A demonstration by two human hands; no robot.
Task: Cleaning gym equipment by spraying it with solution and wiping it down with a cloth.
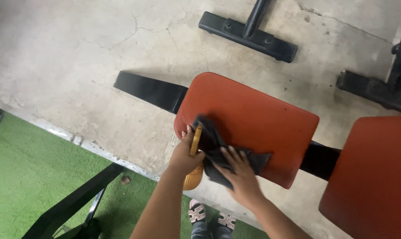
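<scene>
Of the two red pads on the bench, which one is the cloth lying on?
The left red pad: the dark cloth lies on it under the right hand. The right pad is bare.

Cracked grey concrete floor (76, 57), green artificial turf (27, 177) at lower left behind a pale concrete kerb (98, 148), black steel equipment bases (247, 35) at top and right, even daylight, soft shadows.

Both forearms are bare with no sleeves, and 2 patterned open-toed sandals (197, 213) cover the feet.
</scene>
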